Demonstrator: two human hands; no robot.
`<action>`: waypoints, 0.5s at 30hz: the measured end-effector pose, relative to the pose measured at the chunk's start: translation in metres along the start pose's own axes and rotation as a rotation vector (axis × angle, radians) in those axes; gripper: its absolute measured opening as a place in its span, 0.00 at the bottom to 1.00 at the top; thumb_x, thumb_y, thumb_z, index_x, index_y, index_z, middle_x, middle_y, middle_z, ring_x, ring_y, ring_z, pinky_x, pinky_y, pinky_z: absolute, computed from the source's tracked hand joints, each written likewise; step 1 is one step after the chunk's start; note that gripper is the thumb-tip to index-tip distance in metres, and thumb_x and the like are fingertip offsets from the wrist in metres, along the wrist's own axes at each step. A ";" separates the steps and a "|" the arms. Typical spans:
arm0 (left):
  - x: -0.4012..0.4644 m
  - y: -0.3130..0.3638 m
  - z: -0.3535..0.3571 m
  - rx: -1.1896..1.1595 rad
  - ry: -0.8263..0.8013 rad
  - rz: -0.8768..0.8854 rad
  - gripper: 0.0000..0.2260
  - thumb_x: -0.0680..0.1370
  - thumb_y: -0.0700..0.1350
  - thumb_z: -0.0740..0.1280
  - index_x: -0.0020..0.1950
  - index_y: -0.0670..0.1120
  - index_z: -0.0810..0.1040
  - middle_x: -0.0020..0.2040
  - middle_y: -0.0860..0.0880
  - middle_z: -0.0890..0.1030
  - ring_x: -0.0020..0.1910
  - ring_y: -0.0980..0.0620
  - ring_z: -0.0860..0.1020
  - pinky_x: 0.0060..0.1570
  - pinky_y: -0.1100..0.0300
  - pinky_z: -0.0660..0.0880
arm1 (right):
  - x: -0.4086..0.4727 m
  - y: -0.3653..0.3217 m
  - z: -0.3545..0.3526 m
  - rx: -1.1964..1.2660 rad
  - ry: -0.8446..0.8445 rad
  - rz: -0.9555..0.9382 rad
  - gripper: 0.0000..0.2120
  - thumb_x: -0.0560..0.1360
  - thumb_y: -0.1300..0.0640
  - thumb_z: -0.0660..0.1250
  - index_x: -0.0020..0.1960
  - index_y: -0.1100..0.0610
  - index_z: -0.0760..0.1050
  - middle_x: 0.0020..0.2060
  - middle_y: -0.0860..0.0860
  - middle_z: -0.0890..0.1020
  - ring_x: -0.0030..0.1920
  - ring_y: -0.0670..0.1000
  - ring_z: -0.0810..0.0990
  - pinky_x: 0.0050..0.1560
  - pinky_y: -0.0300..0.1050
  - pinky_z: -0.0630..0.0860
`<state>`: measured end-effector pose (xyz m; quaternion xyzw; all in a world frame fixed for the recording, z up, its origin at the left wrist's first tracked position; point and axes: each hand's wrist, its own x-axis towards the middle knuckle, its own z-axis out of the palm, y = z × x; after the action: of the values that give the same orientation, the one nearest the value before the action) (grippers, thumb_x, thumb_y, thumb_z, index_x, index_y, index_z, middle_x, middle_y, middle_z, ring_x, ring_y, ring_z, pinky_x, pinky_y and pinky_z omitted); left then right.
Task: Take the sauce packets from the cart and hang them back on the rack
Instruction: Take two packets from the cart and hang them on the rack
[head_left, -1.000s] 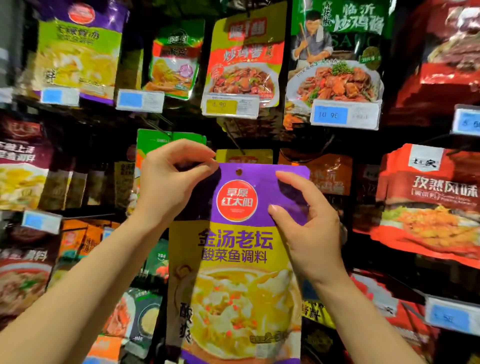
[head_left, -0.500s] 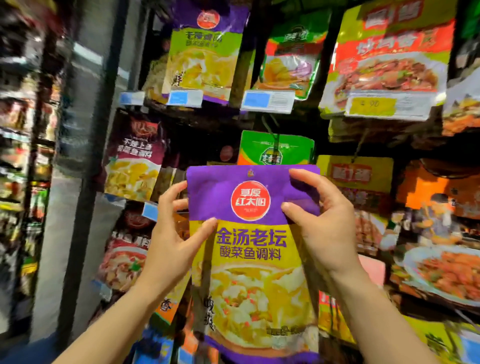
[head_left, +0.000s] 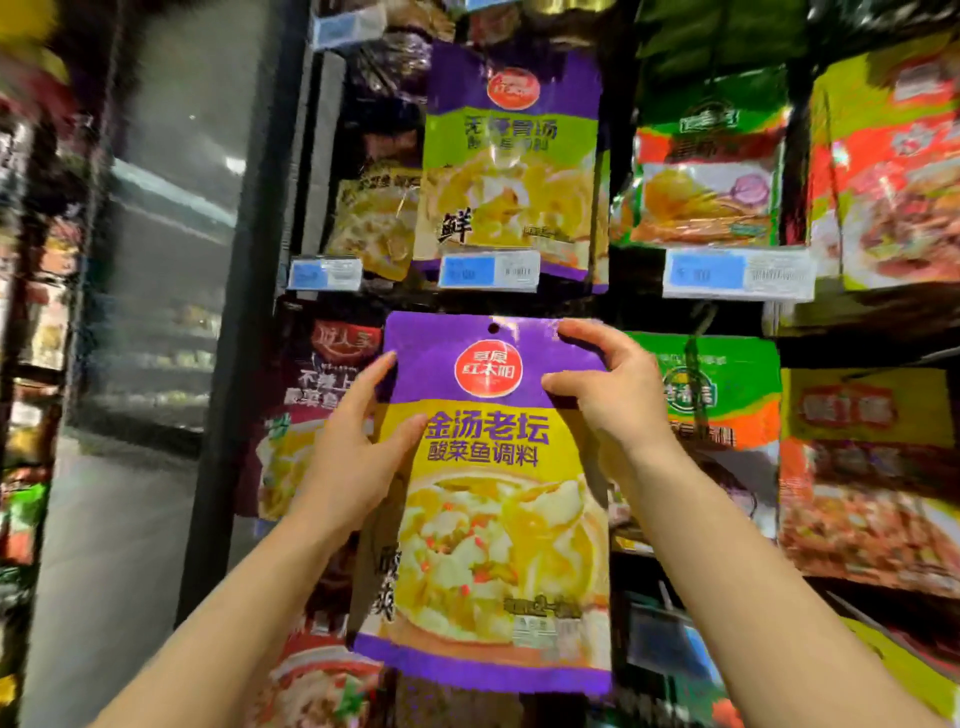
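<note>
**Packet carried left along the rack, not yet on a hook**

Head view: I have the purple and yellow sauce packet (head_left: 488, 499) up in front of the rack (head_left: 613, 301), held between both hands. My left hand (head_left: 348, 457) grips its left edge, thumb across the front near the yellow band and fingers behind. My right hand (head_left: 608, 384) pinches the upper right corner, thumb on the face and curled fingers over the top edge. The hang hole (head_left: 493, 328) sits just left of my right fingertips, free of any peg.

A second ago my left hand was up at the top edge and the packet faced a different column — orange and red packets to the right of my right hand. Now that hand has dropped to the side, and a matching purple packet (head_left: 514, 156) hangs straight above both hands, with a blue price tag (head_left: 488, 270) just above the top edge. I judge I have found the right column and the threading is next.

Hard to make out: the peg I need is hidden behind the packet or lost in the dark gap above it. The cart is out of frame, and the left side is motion blur.
</note>
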<state>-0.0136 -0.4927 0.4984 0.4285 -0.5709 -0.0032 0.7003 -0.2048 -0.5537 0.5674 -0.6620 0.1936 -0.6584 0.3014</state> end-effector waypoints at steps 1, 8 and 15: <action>0.008 -0.002 -0.002 0.000 -0.009 -0.009 0.27 0.74 0.41 0.69 0.68 0.60 0.66 0.62 0.54 0.76 0.49 0.68 0.77 0.55 0.55 0.75 | 0.008 0.002 0.006 -0.008 0.003 0.022 0.24 0.63 0.73 0.71 0.47 0.46 0.77 0.50 0.53 0.82 0.47 0.53 0.82 0.51 0.57 0.79; 0.062 -0.006 0.003 0.063 -0.097 -0.071 0.27 0.76 0.43 0.67 0.72 0.58 0.63 0.58 0.65 0.72 0.47 0.71 0.74 0.41 0.75 0.69 | 0.044 0.003 0.018 0.032 0.024 0.162 0.24 0.66 0.73 0.70 0.56 0.53 0.77 0.49 0.59 0.82 0.44 0.59 0.83 0.44 0.54 0.82; 0.088 -0.026 0.005 0.035 -0.157 -0.138 0.26 0.75 0.45 0.69 0.71 0.55 0.67 0.63 0.54 0.75 0.57 0.57 0.76 0.57 0.60 0.73 | 0.067 0.010 0.026 -0.065 0.029 0.095 0.24 0.62 0.71 0.73 0.51 0.48 0.77 0.54 0.57 0.81 0.50 0.59 0.82 0.49 0.58 0.80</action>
<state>0.0259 -0.5557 0.5528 0.4775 -0.5931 -0.0750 0.6439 -0.1742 -0.6011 0.6122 -0.6521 0.2505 -0.6460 0.3077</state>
